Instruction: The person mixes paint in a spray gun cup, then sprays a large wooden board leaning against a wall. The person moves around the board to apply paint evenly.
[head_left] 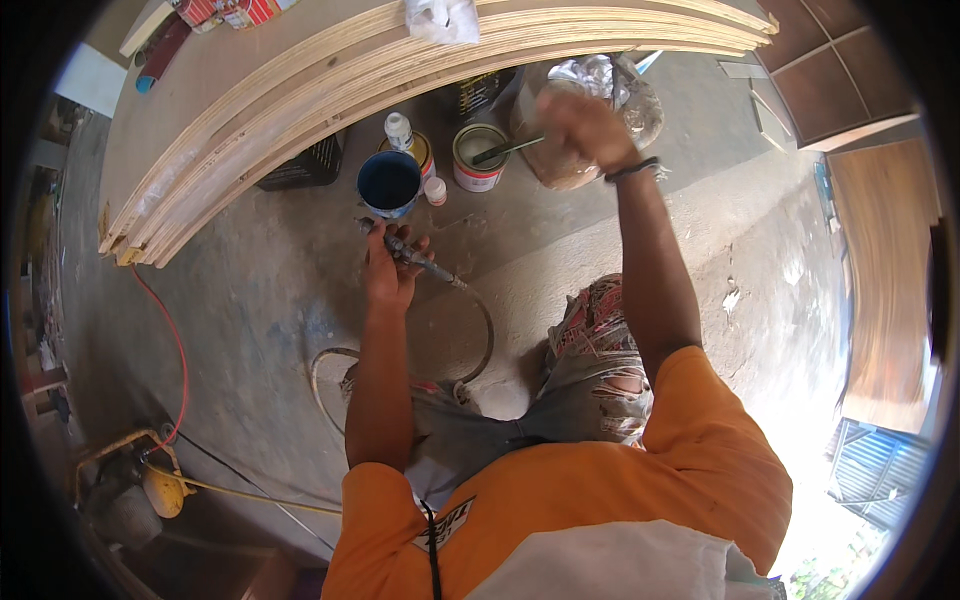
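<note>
While the left hand [392, 280] was closed around a metal spray gun [408, 252], the right hand [588, 130] was well apart from it, blurred, near the upper end of a dark stick [510, 149]; whether its fingers touched the stick could not be told. The gun lay across the left palm, above the floor [250, 330], with its hose [490, 335] joined and looping back toward the knees. Its front end came just below a blue container [400, 210]; contact between them was not resolvable. Done, as judged from the layout: hose connected, open can [480, 181] lidless, stick leaning inside it against the rim. The white bottle [398, 130] and small bottle [435, 192], both beside the container, looked capped. Undetermined: the container's interior was dark, so its contents, if any, could not be read. No spray was visible at the gun. Estimate: an early, preparatory stage, with mixing or filling probably unfinished; how much remained could not be established from this single view.
</note>
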